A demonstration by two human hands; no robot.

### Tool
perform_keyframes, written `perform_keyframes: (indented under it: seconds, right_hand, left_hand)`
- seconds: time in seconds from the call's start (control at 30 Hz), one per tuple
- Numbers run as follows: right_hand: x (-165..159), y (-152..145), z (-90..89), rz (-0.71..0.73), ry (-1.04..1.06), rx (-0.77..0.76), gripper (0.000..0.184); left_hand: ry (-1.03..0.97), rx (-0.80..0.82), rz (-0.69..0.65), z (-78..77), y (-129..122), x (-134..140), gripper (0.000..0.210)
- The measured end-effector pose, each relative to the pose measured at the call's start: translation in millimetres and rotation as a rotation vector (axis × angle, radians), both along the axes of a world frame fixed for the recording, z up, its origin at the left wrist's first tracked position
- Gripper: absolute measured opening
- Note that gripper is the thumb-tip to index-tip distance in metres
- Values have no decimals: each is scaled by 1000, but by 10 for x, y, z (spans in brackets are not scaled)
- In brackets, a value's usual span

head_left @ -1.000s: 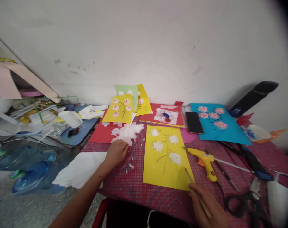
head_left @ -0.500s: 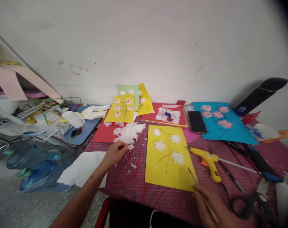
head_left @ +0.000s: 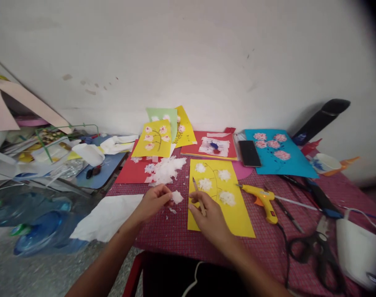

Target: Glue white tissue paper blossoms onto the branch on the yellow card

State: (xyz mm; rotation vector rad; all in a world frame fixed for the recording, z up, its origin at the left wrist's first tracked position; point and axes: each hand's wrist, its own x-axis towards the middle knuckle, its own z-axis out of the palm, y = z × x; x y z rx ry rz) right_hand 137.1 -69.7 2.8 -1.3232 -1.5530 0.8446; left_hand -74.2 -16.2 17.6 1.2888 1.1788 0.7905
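Observation:
Between its thumb and fingers my left hand (head_left: 157, 201) pinches a small torn piece of white paper (head_left: 177, 197). My right hand (head_left: 210, 214) is closed around a thin paintbrush (head_left: 200, 195), its tip pointing up and away from me. That hand is over the left part of a yellow sheet (head_left: 237, 220), which carries a drawn stem and several white paper flowers (head_left: 227, 198). Behind my left hand lies a heap of torn white paper (head_left: 167, 170), partly on a red sheet (head_left: 132, 171). A large white paper sheet (head_left: 107, 216) is under my left forearm.
Right of the yellow sheet lie a yellow glue gun (head_left: 260, 196), black scissors (head_left: 318, 247) and a white device (head_left: 359, 251). Farther back are a phone (head_left: 250, 153), a blue flower sheet (head_left: 294, 165) and a bowl (head_left: 327, 164). Water bottles (head_left: 48, 233) stand on the floor at left.
My right hand has moved left with the paintbrush, from the yellow sheet's lower right corner to its left part. My left hand has lifted a paper piece slightly rightward. The view has shifted a little.

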Motion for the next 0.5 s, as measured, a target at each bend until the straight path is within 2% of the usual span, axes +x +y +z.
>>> perform_keyframes:
  seconds: [0.1, 0.23, 0.37, 0.43, 0.5]
  right_hand:
    - [-182, 136, -48, 2, 98, -74, 14]
    - [-224, 148, -127, -23, 165, -125, 5]
    - [-204, 173, -159, -81, 187, -152, 9]
    - [-196, 203, -171, -98, 204, -142, 11]
    - [-183, 225, -182, -101, 223, -125, 12]
  left_hand:
    - [-6, 15, -60, 10, -56, 36, 19]
    - [22, 44, -82, -20, -82, 63, 19]
    - [91, 83, -74, -97, -40, 30, 19]
    - [243, 198, -34, -129, 11, -29, 17]
    - [444, 401, 59, -137, 55, -98, 13]
